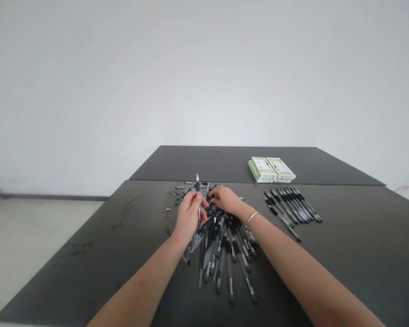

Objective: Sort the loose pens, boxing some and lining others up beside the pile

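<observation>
Left of the pile of pens (221, 245), a pale floor (30, 245) shows past the edge of the dark tabletop (88, 259), and a few small loose pieces (166, 228), too small to identify, lie on the tabletop near the pile. At the pile's left side, the left hand (189, 217) holds a single pen (197, 190) upright above the pile, its fingers closed around the barrel and its pointed end up. Just beside that hand, over the far part of the pile, the right hand (226, 200) rests with its fingers (213, 194) curled down among the pens, touching them; whether they have hold of one cannot be told. A silver bangle (251, 219) circles the right wrist, just off the pile's right side. Farther right of the pile, a neat row of pens (291, 206) lies side by side and slanted, well apart from the pile. Behind the pile and to its right, two pale green boxes (271, 169) sit together on the tabletop.
</observation>
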